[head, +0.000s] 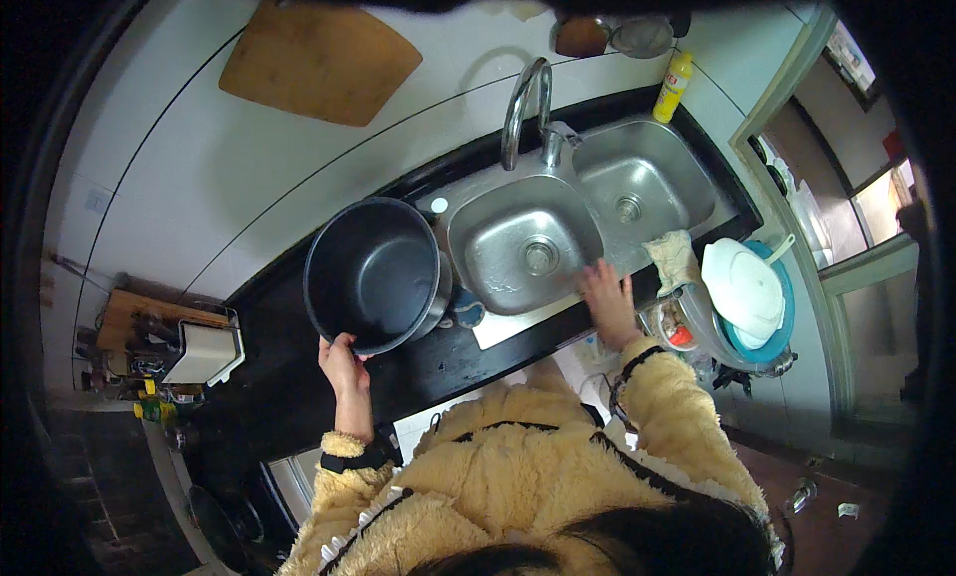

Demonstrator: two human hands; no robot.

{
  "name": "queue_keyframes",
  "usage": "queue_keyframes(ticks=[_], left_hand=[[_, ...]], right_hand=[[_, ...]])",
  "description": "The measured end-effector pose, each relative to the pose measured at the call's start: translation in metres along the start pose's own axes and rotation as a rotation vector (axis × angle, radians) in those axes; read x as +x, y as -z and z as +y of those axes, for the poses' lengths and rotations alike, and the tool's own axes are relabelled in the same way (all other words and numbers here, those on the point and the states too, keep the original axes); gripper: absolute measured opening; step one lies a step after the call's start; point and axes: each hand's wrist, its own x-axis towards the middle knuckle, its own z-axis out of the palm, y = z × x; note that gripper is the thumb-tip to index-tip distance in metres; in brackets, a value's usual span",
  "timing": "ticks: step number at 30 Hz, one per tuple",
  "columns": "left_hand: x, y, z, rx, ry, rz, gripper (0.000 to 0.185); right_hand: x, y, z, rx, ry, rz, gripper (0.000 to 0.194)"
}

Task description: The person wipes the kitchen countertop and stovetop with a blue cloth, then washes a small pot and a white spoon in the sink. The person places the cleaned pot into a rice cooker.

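Note:
My left hand [346, 373] grips the near rim of a large dark-lined cooking pot [376, 276], which is tilted over the black counter, left of the sink. The inside of the pot shows nothing in it. My right hand [606, 301] hangs over the front edge of the left steel sink basin [523, 240], fingers spread and slightly blurred, holding nothing. A blue and grey cloth item [467, 309] lies partly hidden beside the pot. The curved chrome faucet [547, 105] stands behind the basins.
The right basin [635, 180] adjoins a yellow bottle [673, 87] and a pale rag [672, 260]. Stacked basins with a white lid [743, 286] stand at right. A cutting board [321, 61] hangs on the wall. A utensil rack [205, 352] is at far left.

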Motion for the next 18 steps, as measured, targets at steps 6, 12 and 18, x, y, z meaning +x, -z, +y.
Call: queue_keyframes(ticks=[6, 12, 18], left_hand=[[-0.02, 0.0, -0.004, -0.023, 0.017, 0.085, 0.021], [-0.04, 0.005, -0.003, -0.043, -0.022, 0.198, 0.014], [-0.048, 0.021, -0.006, -0.087, -0.065, 0.253, 0.016]], right_hand=[[0.021, 0.007, 0.065, 0.27, -0.26, -0.038, 0.043], [0.049, 0.062, 0.069, 1.049, -0.333, -0.054, 0.03], [0.08, 0.097, 0.059, 1.47, -0.516, -0.147, 0.022]])
